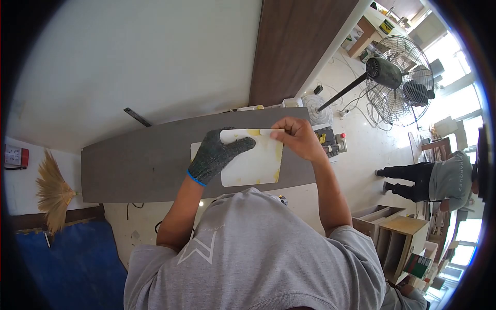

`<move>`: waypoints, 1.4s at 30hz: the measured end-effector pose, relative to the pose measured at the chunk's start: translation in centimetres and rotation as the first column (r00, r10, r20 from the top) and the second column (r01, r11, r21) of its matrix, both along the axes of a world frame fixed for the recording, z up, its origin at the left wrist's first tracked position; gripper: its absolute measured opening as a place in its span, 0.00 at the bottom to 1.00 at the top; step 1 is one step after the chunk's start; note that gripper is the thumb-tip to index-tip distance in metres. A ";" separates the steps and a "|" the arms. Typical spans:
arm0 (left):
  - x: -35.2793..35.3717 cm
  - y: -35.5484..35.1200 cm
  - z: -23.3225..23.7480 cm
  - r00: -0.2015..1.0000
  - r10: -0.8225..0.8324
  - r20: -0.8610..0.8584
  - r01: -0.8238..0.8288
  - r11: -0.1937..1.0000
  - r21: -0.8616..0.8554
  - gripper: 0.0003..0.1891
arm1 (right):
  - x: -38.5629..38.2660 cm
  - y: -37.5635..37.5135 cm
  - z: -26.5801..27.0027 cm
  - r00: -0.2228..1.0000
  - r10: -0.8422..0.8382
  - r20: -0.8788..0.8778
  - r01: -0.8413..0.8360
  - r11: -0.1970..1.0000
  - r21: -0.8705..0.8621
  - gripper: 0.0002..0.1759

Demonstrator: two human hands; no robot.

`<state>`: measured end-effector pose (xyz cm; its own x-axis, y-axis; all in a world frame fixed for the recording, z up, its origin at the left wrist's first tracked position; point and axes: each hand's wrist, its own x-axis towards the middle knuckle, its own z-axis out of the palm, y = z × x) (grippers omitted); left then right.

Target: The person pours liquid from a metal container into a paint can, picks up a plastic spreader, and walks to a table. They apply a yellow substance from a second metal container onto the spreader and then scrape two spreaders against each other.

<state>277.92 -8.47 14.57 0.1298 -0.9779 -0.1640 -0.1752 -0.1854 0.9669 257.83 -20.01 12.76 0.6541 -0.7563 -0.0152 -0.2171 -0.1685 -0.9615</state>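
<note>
A white rectangular panel (253,165) with yellowish stains along its edges is held up over a long grey board (139,165). My left hand (217,154), in a dark knit glove with a blue cuff, grips the panel's left side, its thumb lying across the face. My bare right hand (297,135) pinches the top right corner between thumb and curled fingers. Part of another white edge shows to the left of the gloved hand; whether it belongs to a second panel I cannot tell.
A large fan (395,77) on a pole stands at upper right, with cables on the floor. A person (447,178) is at the right. Wooden shelving (400,237) stands lower right. A straw broom (54,191) and a blue sheet (72,263) lie left.
</note>
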 end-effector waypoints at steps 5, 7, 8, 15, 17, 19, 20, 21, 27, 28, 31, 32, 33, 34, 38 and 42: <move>-0.2 -0.1 0.1 1.000 0.016 0.010 -0.016 1.000 -0.018 0.11 | 0.4 0.6 1.0 0.992 -0.105 -0.074 0.087 0.974 -0.210 0.13; -0.3 -0.2 0.0 0.999 0.023 -0.030 -0.024 0.999 -0.046 0.11 | 0.7 0.7 0.8 0.985 -0.158 -0.070 0.132 0.948 -0.289 0.13; -0.3 -0.3 0.1 0.999 0.018 -0.034 -0.020 0.999 -0.042 0.11 | 0.8 0.7 0.7 0.981 -0.175 -0.081 0.141 0.938 -0.316 0.14; -0.3 -0.1 -0.1 1.000 0.006 -0.020 -0.007 0.997 -0.077 0.12 | 1.5 0.8 0.2 0.947 -0.285 -0.150 0.208 0.897 -0.390 0.17; -0.3 -0.1 0.0 0.996 0.023 -0.089 -0.030 0.996 -0.080 0.13 | 1.1 0.6 0.1 0.984 -0.176 -0.002 0.166 0.930 -0.329 0.17; 0.0 0.1 -0.1 0.976 0.043 -0.212 -0.054 0.997 -0.047 0.13 | 1.3 1.0 0.7 0.993 -0.108 0.054 0.119 0.946 -0.303 0.17; 0.0 0.2 0.1 0.982 0.032 -0.188 -0.042 0.998 -0.047 0.13 | 1.1 1.4 1.5 0.995 -0.095 0.032 0.100 0.948 -0.302 0.17; 0.0 0.3 0.3 0.986 0.019 -0.163 -0.027 0.998 -0.048 0.13 | 1.1 1.7 2.1 0.997 -0.083 0.010 0.082 0.950 -0.301 0.16; -0.1 0.2 0.9 0.999 -0.008 -0.039 0.004 0.996 -0.090 0.14 | 1.3 1.8 1.9 0.974 -0.210 -0.089 0.175 0.937 -0.303 0.17; -0.2 0.1 0.9 1.000 -0.012 -0.022 0.010 0.995 -0.099 0.14 | 1.4 1.8 1.8 0.969 -0.235 -0.078 0.203 0.934 -0.295 0.18; -0.5 0.1 1.4 0.999 0.007 -0.034 -0.011 0.995 -0.097 0.15 | 1.9 1.6 1.4 0.951 -0.310 -0.017 0.295 0.918 -0.264 0.21; -0.6 0.1 1.7 0.999 0.014 -0.032 -0.016 0.997 -0.077 0.15 | 2.1 1.6 1.1 0.942 -0.335 0.022 0.329 0.911 -0.250 0.21; -0.7 0.1 2.1 0.999 0.022 -0.030 -0.023 0.998 -0.057 0.15 | 2.3 1.7 1.0 0.932 -0.357 0.060 0.361 0.902 -0.235 0.22; -0.8 0.2 2.4 0.999 0.030 -0.028 -0.031 0.999 -0.035 0.15 | 2.5 1.8 1.0 0.924 -0.376 0.074 0.384 0.903 -0.194 0.22; -1.2 0.2 2.7 0.998 0.029 0.051 -0.028 0.999 -0.027 0.15 | 3.0 2.1 0.7 0.877 -0.460 0.138 0.477 0.866 -0.148 0.23; -0.7 1.0 2.6 0.997 0.020 -0.075 -0.025 0.997 -0.072 0.16 | 1.6 -0.1 1.6 0.660 -0.646 0.383 0.617 0.757 0.215 0.25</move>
<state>277.19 -7.43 17.13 0.1418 -0.9846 -0.1022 -0.0994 -0.1169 0.9882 259.42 -20.10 14.37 -0.0281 -0.9969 0.0739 0.1656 -0.0776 -0.9831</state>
